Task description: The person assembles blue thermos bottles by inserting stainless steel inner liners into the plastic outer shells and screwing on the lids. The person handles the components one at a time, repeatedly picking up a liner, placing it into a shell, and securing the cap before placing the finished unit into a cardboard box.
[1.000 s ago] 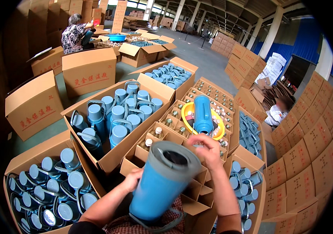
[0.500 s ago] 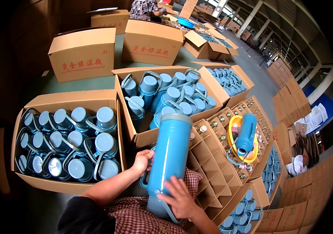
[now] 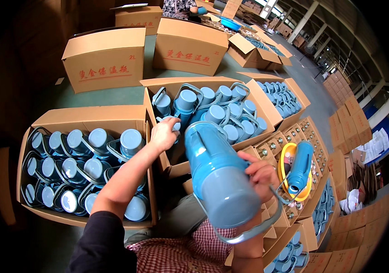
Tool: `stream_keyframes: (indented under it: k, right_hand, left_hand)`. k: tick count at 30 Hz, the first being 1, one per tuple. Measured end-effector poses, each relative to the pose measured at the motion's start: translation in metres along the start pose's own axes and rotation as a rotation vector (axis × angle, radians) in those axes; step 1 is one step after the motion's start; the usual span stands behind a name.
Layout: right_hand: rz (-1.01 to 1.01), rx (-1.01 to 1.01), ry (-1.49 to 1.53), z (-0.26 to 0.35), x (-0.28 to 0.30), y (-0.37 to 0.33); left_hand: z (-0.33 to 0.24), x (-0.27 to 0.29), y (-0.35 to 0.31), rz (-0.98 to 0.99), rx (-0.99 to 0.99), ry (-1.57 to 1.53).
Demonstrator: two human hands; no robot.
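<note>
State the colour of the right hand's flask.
The flask is blue, paler at its near end; best seen in the head view.

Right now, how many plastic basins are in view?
2: the yellow basin right of centre, partly covered by a blue flask, and the blue basin at top, in the background. Others may be hidden.

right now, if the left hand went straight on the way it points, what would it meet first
Probably the light-blue flask lid right at the left hand, in the open carton; depth is unclear, so they may already be touching.
</note>
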State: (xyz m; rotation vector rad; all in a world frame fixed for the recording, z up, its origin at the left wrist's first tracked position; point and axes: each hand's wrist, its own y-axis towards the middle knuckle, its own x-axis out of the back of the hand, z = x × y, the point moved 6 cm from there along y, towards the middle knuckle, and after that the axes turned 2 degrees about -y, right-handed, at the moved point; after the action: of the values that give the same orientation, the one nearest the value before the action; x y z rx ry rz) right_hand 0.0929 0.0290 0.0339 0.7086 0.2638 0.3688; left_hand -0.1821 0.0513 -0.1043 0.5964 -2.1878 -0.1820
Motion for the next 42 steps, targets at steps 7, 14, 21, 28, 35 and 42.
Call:
stream_keyframes:
  k: [7,14,21,28,35,42]
  right_hand:
    - [-0.297,-0.719,0.223,-0.052,-0.014,0.044]
    - [-0.174,-0.471,0.125,-0.187,0.116,0.121]
    - [-0.243,-0.759,0.106,-0.243,0.02,0.089]
    - [0.032,-0.87,-0.383,-0.319,-0.015,-0.028]
    - [0.544,-0.782,-0.794,-0.293,-0.031,-0.047]
    - [0.716,-0.533,-0.995,-0.242,-0.056,-0.069]
  left_hand:
    - [0.08,-0.058,0.025,0.46,-0.127,0.49]
    - [0.097,-0.067,0.077,0.344,-0.13,0.567]
    - [0.106,-0.069,0.101,0.41,-0.13,0.558]
    - [0.114,-0.07,0.096,0.373,-0.214,0.507]
    - [0.111,-0.068,0.086,0.459,-0.128,0.545]
    - [0.001,-0.087,0.094,0.455,-0.285,0.223]
